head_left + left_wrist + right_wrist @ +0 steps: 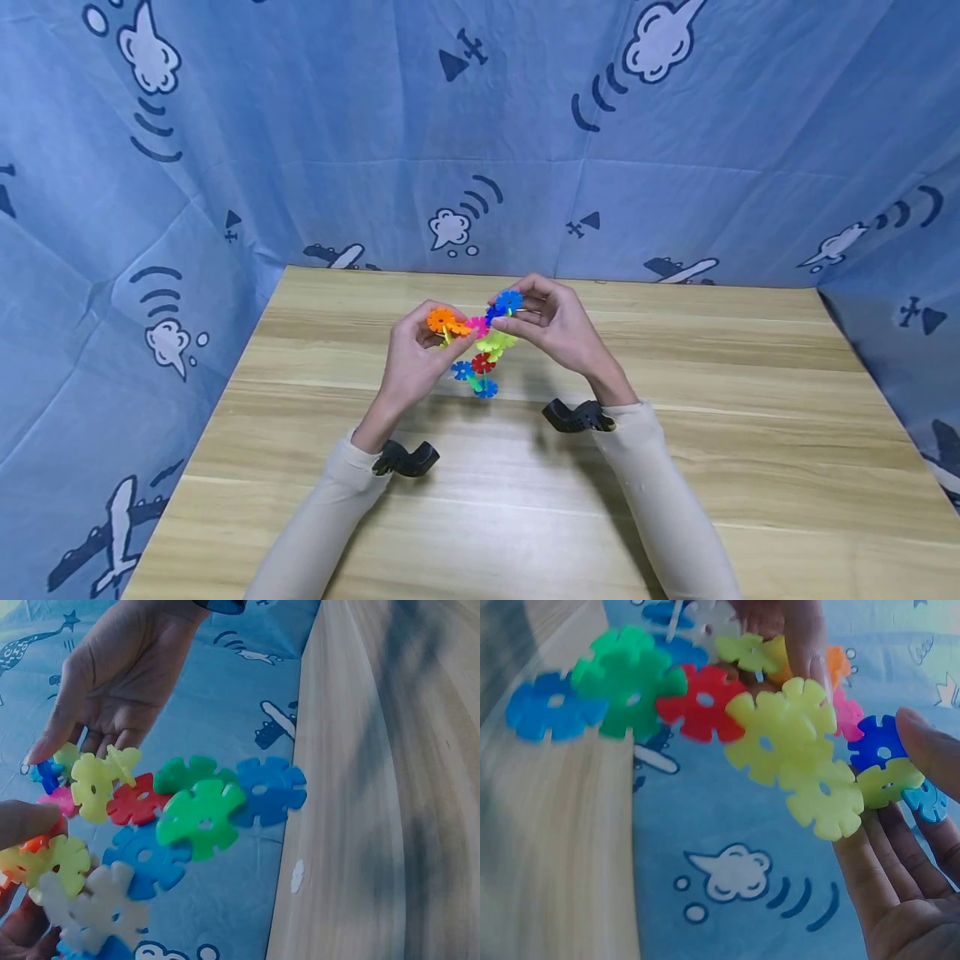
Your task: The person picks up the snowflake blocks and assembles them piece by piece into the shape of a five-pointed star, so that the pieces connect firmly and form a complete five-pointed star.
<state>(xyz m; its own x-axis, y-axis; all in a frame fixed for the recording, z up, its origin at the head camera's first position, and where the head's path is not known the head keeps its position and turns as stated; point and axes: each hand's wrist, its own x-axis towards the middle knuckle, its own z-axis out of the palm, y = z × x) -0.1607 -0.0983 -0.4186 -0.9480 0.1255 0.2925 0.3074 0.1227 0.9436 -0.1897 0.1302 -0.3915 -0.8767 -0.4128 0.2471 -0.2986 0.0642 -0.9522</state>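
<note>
Interlocking flower-shaped plastic discs are joined into a branching model held up between both hands in the head view. My left hand [414,360] grips its left side, by the orange disc [440,320]. On the other side, my right hand [564,331] pinches the dark blue disc [876,742], joined to a yellow disc [890,784] and a light blue one [925,801]. A pink disc [477,327] sits between the hands. From there yellow, red [702,703], green [632,682] and blue discs hang lower. A whitish disc [96,904] shows near my left fingers.
The wooden table [480,517] lies beneath my hands. Blue patterned cloth [480,125] hangs behind it and along both sides. Black wrist mounts, left [406,459] and right [576,416], jut inward from my sleeves.
</note>
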